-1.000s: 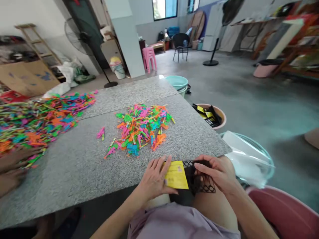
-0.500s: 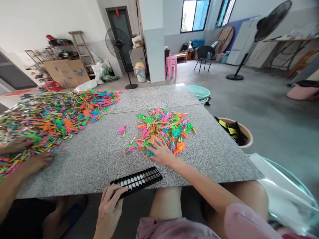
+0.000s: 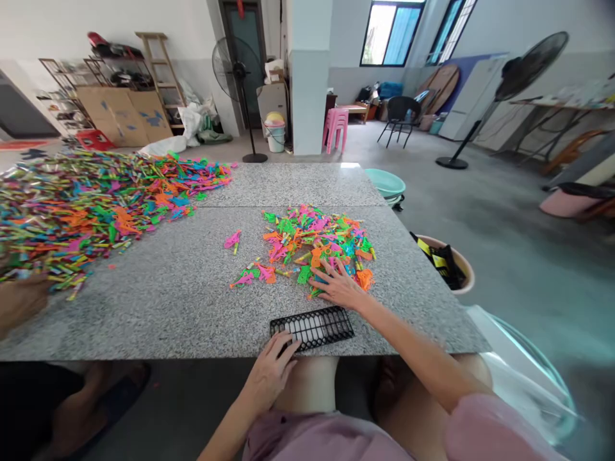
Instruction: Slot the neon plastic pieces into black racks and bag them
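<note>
A black plastic rack [image 3: 331, 326] with rows of oval slots lies at the table's near edge, whitish pieces showing in its middle slots. My left hand [image 3: 271, 371] grips its near left corner, fingers over the top. My right hand [image 3: 340, 287] has its fingers spread over the near side of a pile of small plastic toys [image 3: 317, 234] in pink, green, orange and blue. Its fingertips touch toys there; no firm grasp shows. A few loose toys [image 3: 254, 274] lie left of the pile, and a pink one [image 3: 233, 240] sits farther off.
A larger heap of toys and shiny wrapped sticks [image 3: 96, 211] covers the left of the speckled stone table [image 3: 182, 307]. Another person's hand [image 3: 24, 298] is beside it. Right of the table stand a tub [image 3: 464, 266] holding black and yellow items and a teal basin [image 3: 384, 182].
The rack has gone from tilted at the table edge to flatter on the tabletop, my left hand still at its corner. My right hand has shifted among the toys. The view has turned slightly.
</note>
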`<state>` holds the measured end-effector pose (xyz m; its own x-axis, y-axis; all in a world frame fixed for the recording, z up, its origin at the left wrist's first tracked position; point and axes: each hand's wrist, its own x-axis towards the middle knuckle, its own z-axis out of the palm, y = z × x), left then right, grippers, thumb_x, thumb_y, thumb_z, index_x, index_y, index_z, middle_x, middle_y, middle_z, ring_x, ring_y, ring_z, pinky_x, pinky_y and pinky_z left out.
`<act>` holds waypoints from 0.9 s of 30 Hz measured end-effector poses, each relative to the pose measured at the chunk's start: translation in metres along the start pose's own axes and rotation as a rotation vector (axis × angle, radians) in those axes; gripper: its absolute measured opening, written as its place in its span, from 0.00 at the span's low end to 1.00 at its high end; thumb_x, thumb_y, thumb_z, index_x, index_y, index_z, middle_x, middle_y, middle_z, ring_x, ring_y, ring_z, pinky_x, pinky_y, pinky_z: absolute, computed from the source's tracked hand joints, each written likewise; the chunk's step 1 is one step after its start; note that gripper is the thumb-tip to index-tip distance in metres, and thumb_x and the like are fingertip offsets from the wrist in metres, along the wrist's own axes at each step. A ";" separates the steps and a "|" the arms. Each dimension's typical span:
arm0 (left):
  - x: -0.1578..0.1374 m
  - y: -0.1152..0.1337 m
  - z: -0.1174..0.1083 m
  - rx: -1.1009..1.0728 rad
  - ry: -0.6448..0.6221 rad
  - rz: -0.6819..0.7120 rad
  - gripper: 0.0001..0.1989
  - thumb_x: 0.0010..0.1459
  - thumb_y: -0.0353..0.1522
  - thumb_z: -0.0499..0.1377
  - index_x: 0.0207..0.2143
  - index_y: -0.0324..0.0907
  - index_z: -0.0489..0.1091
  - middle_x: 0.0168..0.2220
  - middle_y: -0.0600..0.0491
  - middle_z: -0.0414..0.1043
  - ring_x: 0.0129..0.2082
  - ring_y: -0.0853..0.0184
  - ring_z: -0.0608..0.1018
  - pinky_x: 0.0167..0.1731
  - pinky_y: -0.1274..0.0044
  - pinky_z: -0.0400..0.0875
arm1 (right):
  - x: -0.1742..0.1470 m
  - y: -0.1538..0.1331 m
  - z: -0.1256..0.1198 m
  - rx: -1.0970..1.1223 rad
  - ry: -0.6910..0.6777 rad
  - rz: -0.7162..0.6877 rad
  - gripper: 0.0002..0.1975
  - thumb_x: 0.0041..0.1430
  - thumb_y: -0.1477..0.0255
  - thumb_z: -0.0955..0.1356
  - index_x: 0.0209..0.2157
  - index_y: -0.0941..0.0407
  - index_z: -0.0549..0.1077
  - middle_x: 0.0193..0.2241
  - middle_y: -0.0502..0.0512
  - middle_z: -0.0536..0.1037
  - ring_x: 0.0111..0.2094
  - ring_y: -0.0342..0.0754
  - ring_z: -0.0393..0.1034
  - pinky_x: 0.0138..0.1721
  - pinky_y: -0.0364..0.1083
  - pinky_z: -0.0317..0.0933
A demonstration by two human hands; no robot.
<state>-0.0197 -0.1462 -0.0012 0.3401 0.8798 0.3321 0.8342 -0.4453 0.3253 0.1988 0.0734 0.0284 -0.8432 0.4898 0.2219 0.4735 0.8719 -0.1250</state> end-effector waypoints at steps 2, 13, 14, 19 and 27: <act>0.010 0.007 0.012 -0.023 -0.009 0.021 0.20 0.64 0.27 0.52 0.58 0.44 0.64 0.54 0.45 0.69 0.59 0.56 0.70 0.57 0.58 0.70 | -0.002 0.005 -0.010 0.067 -0.021 0.053 0.19 0.57 0.68 0.72 0.51 0.45 0.75 0.63 0.52 0.65 0.67 0.65 0.44 0.62 0.73 0.36; 0.035 0.032 0.049 0.045 0.064 0.070 0.21 0.66 0.34 0.54 0.60 0.42 0.62 0.56 0.43 0.69 0.60 0.55 0.70 0.57 0.58 0.68 | -0.043 0.009 -0.015 0.216 0.103 0.450 0.12 0.58 0.78 0.67 0.43 0.57 0.76 0.41 0.59 0.79 0.46 0.53 0.71 0.50 0.51 0.63; 0.036 0.033 0.048 0.032 0.058 0.068 0.21 0.65 0.34 0.55 0.60 0.43 0.62 0.55 0.44 0.69 0.60 0.55 0.69 0.58 0.57 0.67 | -0.043 0.003 -0.010 0.199 0.096 0.475 0.12 0.57 0.77 0.69 0.44 0.57 0.75 0.41 0.59 0.78 0.47 0.54 0.70 0.50 0.52 0.63; 0.052 0.030 0.029 -0.052 0.253 -0.071 0.26 0.65 0.36 0.54 0.64 0.45 0.55 0.56 0.43 0.67 0.62 0.55 0.66 0.60 0.54 0.61 | -0.038 -0.014 -0.018 0.335 0.204 0.501 0.07 0.54 0.77 0.71 0.36 0.55 0.76 0.35 0.54 0.77 0.41 0.51 0.70 0.44 0.50 0.65; 0.082 0.024 -0.001 -0.071 0.157 -0.276 0.12 0.67 0.35 0.51 0.47 0.45 0.71 0.36 0.51 0.78 0.36 0.63 0.81 0.38 0.74 0.75 | -0.049 -0.040 -0.070 0.601 0.329 0.277 0.08 0.59 0.70 0.69 0.41 0.52 0.78 0.38 0.55 0.78 0.41 0.50 0.71 0.45 0.50 0.66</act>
<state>0.0275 -0.0846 0.0349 0.0296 0.9351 0.3532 0.8515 -0.2086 0.4810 0.2386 0.0145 0.0903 -0.5482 0.7489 0.3724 0.3569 0.6121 -0.7057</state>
